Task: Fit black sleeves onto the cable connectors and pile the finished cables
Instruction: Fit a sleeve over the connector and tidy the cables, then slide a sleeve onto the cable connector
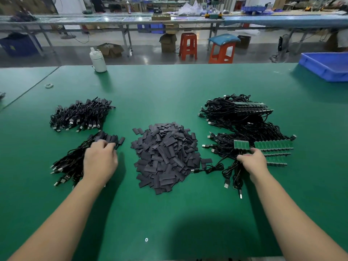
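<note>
no words or numbers clear enough to read, small white round mark on the green counter too tiny to make out, far boxes and bins too blurry for any letters

Matt green surface, dull black sleeves heaped flat, glossy black cables with shiny metal plugs, glossy blue plastic bin, smooth white bottle

Left fingertips lost among the sleeved cable ends; right fingertips buried in the cables. Blue bin cut off at the right edge. Far benches blurred beyond reading.
</note>
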### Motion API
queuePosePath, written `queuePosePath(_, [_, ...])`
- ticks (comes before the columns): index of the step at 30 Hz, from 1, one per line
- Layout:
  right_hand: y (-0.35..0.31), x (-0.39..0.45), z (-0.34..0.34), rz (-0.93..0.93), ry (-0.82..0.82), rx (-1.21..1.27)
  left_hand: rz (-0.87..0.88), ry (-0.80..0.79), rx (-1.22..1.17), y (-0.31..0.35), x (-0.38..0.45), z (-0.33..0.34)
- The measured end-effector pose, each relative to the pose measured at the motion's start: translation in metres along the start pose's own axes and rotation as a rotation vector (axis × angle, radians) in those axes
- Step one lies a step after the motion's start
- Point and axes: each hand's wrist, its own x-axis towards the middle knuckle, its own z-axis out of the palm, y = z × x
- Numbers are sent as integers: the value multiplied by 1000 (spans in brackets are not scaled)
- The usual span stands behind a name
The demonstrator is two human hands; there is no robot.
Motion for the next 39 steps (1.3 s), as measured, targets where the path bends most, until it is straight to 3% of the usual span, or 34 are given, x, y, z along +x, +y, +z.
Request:
queuePosePath(4, [-5,-10,0,-42,-206,-19,97,-80,-134,48,-4,-7])
queuePosePath(9, [-25,-41,4,-274,-402,-106,143,-547,-675,131,-14,-21])
queuePosePath(11, [-36,-56,8,-408,-467,-180,134,-593,-796,166,-17,-24])
queuePosePath(16, [-55,-78,20,-617,-535,-301,-90,-433,-1071,215,-16,-34])
queuePosePath(21, [-53,-81,13,-632,-508,-312,-93,-436,-1271,220,-20,-44])
queuePosePath(27, [-52,-87,10,-657,-493,-194,-58,-376,-1237,221,-22,-56])
queuePosePath(39, [-47,-96,9,-724,-403,-52,4,-206,-944,227,-30,-76])
